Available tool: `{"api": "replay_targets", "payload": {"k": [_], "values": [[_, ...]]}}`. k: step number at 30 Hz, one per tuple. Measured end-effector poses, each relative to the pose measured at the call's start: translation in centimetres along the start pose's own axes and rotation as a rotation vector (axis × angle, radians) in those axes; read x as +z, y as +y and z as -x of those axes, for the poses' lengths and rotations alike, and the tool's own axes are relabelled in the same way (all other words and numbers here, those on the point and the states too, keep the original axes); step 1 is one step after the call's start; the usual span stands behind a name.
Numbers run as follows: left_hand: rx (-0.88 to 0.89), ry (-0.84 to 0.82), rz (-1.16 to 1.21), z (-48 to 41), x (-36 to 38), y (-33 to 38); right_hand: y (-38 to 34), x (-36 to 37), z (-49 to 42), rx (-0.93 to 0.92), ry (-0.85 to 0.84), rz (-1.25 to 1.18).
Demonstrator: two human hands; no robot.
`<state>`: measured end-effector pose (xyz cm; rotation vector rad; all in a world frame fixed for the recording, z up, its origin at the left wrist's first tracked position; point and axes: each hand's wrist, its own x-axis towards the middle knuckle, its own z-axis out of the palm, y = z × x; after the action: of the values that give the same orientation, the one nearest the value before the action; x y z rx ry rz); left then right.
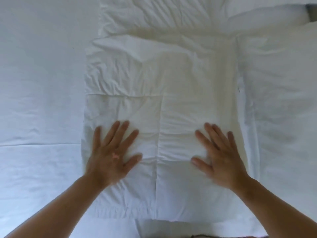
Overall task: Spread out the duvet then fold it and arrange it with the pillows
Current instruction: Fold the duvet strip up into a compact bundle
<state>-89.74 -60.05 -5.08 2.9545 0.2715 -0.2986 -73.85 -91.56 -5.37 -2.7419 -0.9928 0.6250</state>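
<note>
Both palms flat on the folded duvet.

My left hand (109, 155) and right hand (221, 157) lie open with fingers spread. They sit well apart, one on each side of a crease running down the duvet (180, 83), pressing on it and gripping nothing. The duvet lies as a long, layered strip on the sheet (39, 100), running away from me up the middle of the bed. From that I judge the spreading is done and the folding well along. I am flattening the layers, and the strip looks long enough to need at least one more fold. A pillow (267, 18) sits at the far right, beyond the strip. I cannot tell whether the rumpled white bulk (154, 14) at the far end is another pillow or more duvet. Arranging it all together is not yet done.
</note>
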Motion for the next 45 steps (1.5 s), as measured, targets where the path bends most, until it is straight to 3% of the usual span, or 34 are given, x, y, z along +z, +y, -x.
{"api": "replay_targets", "payload": {"k": [3,5,7,10,15,18,25,34,45], "values": [[-0.271,0.050,0.182,3.2,-0.3,-2.8,2.9,0.3,3.8,0.384,0.000,-0.225],[-0.407,0.055,0.421,6.0,0.0,-3.0,3.7,1.6,7.3,0.532,-0.035,-0.470],[-0.561,0.029,0.657,9.0,0.7,-1.5,3.9,3.5,10.4,0.540,-0.079,-0.686],[-0.647,0.020,0.755,12.8,2.3,1.2,4.1,6.2,13.3,0.508,-0.107,-0.839],[-0.789,-0.093,0.824,16.9,3.8,2.1,3.2,7.5,16.9,0.499,-0.201,-0.945],[-0.879,-0.093,0.882,17.5,4.1,3.1,1.3,8.1,16.4,0.539,-0.160,-0.904],[-0.932,0.030,0.768,16.8,2.7,6.8,-1.6,7.3,15.1,0.530,0.224,-0.805],[-0.825,0.063,0.671,20.2,-7.3,9.7,-1.0,-3.4,20.1,0.401,0.267,-0.673],[-0.788,0.017,0.816,36.3,-13.5,14.0,-6.6,-9.1,36.3,0.411,0.212,-0.720]]}}
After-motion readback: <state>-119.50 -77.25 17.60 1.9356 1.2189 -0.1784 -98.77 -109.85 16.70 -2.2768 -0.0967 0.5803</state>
